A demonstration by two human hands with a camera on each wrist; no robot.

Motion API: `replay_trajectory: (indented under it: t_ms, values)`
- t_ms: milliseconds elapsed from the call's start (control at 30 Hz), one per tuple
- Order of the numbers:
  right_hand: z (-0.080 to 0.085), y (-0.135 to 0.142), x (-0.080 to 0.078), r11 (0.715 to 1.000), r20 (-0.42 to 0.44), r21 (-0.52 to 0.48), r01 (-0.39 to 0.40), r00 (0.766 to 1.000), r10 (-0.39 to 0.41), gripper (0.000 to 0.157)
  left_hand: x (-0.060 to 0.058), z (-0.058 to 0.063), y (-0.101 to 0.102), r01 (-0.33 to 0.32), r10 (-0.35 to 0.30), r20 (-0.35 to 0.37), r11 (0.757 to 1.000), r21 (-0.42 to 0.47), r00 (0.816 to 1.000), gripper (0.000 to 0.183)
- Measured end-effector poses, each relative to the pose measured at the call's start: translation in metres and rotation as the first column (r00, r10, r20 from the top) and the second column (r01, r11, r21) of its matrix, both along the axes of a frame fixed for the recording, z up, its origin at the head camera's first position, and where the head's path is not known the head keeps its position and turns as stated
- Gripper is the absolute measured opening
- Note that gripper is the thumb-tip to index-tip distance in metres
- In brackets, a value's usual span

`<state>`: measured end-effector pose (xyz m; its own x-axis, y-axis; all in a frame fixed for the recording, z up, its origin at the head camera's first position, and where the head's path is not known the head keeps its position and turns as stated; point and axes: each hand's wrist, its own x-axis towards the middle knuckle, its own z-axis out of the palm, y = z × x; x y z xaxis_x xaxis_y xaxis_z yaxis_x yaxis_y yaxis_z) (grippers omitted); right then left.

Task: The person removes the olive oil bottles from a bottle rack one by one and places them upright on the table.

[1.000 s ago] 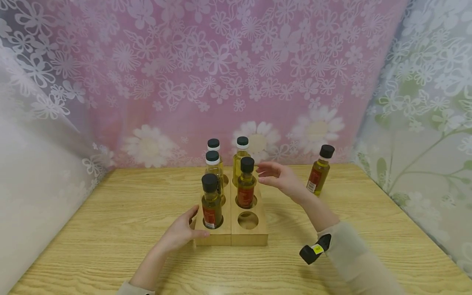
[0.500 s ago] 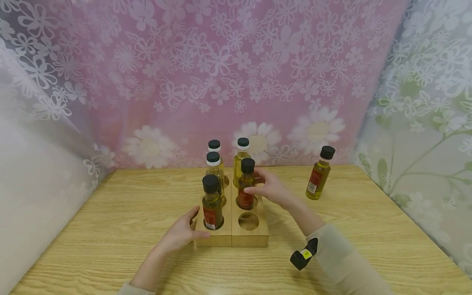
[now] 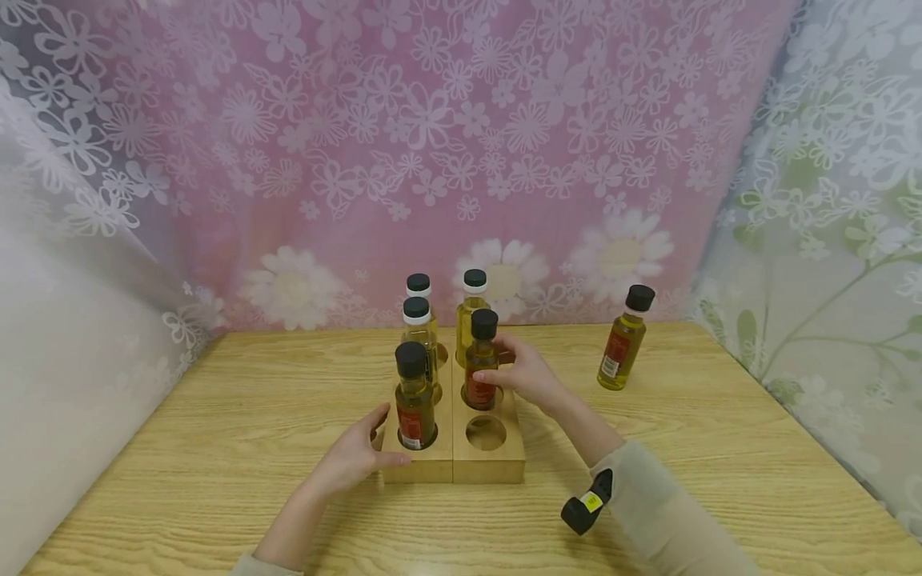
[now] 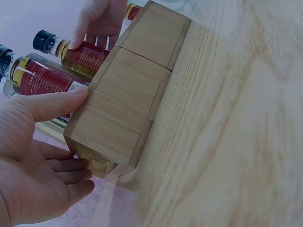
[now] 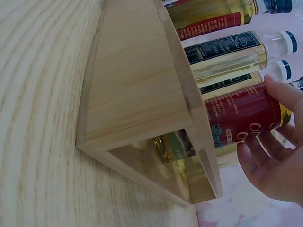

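Note:
A wooden bottle rack (image 3: 418, 470) stands mid-table, two blocks side by side with round holes. My left hand (image 3: 353, 456) holds its front left corner, thumb on the front edge and fingers along the left side. With my right hand (image 3: 529, 376) I grip a red-labelled oil bottle (image 3: 481, 392) upright in the right block's middle hole, thumb in front and fingers behind; the right wrist view shows this bottle (image 5: 241, 113) close up. Another red-labelled oil bottle (image 3: 414, 408) sits in the front left hole, near my left hand. The front right hole (image 3: 486, 433) holds no bottle.
Clear-glass oil bottles with white collars fill the left middle hole (image 3: 417, 336), the left back (image 3: 418, 286) and the right back (image 3: 472, 320). One more red-labelled bottle (image 3: 621, 352) stands on the table (image 3: 670, 448) at the right. A floral curtain (image 3: 461, 160) hangs behind.
My right hand has moved left and slightly down onto the red-labelled bottle in the middle right hole and now grips it. The left hand keeps its place on the rack.

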<state>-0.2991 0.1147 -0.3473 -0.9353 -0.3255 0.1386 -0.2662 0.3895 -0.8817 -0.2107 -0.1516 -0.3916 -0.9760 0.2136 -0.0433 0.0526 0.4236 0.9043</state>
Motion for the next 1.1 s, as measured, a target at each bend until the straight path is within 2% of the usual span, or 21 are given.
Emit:
replay_trajectory:
  t_ms: [133, 333, 433, 567, 733, 933, 1100]
  values:
    - [-0.003, 0.001, 0.0, 1.0, -0.018, -0.001, 0.014, 1.0, -0.014, 0.053, 0.0, 0.001, 0.0, 0.004, -0.004, 0.003, 1.0, 0.01, 1.0, 0.095]
    - [-0.001, 0.002, 0.004, 0.996, -0.033, 0.025, 0.083, 0.996, -0.083, 0.058, 0.0, 0.0, 0.001, 0.001, -0.001, 0.009, 1.0, 0.002, 1.0, 0.096]
    - [0.004, 0.004, 0.005, 0.995, -0.018, 0.031, 0.098, 0.995, -0.097, 0.065, 0.0, 0.0, 0.001, -0.002, 0.002, 0.01, 1.0, -0.001, 1.0, 0.096]
    - [0.013, 0.008, 0.003, 0.998, -0.009, 0.004, 0.067, 0.998, -0.067, 0.07, -0.001, 0.0, 0.0, -0.002, 0.002, 0.013, 1.0, 0.001, 1.0, 0.097]
    - [0.024, 0.014, 0.002, 0.998, -0.044, -0.06, 0.031, 0.998, -0.034, 0.061, 0.0, 0.002, 0.0, 0.004, -0.004, 0.014, 1.0, -0.002, 1.0, 0.096]
    - [0.037, 0.023, 0.004, 0.993, -0.087, -0.101, 0.06, 0.994, -0.069, 0.055, 0.001, 0.002, -0.001, 0.003, -0.003, 0.011, 1.0, -0.015, 1.0, 0.096]
    - [0.046, 0.034, 0.006, 0.991, -0.083, -0.102, 0.091, 0.992, -0.1, 0.06, 0.0, 0.001, 0.0, 0.001, -0.001, 0.01, 1.0, -0.011, 1.0, 0.097]
